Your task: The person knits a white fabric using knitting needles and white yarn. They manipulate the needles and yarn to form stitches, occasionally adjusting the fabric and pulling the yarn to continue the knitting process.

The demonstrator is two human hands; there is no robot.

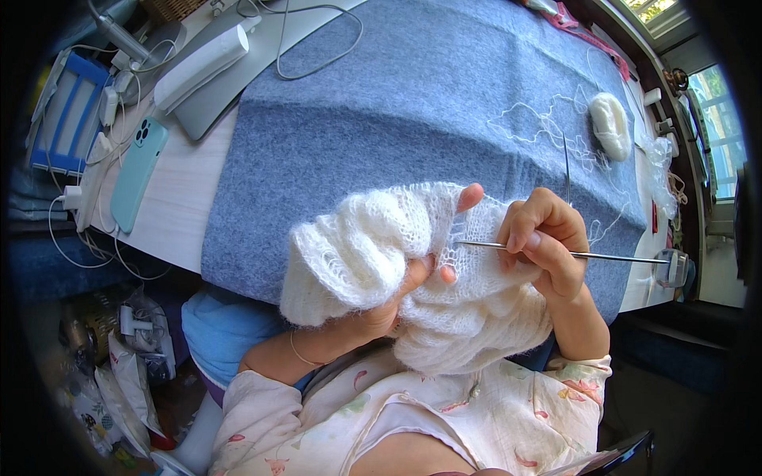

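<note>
White fuzzy knitted fabric [381, 238] is bunched over the near edge of the blue felt cloth. My left hand [417, 276] grips it from below, with fingertips showing through and past the knit. Between finger and thumb, my right hand [545, 238] holds a metal knitting needle [619, 257]; its tip lies at a ladder of loose stitches between my left fingertips. Beyond my right hand a second thin needle [567, 163] points away over the cloth. Loose white yarn [545, 122] trails in tangles near a white yarn ball [610, 126] at the right.
The blue felt cloth [357, 137] covers much of the table. At the left lie a mint-coloured phone [140, 172], a closed grey laptop [208, 110] with a white roll [202, 65] on it, and cables. A small clear container [671, 269] stands at the right table edge.
</note>
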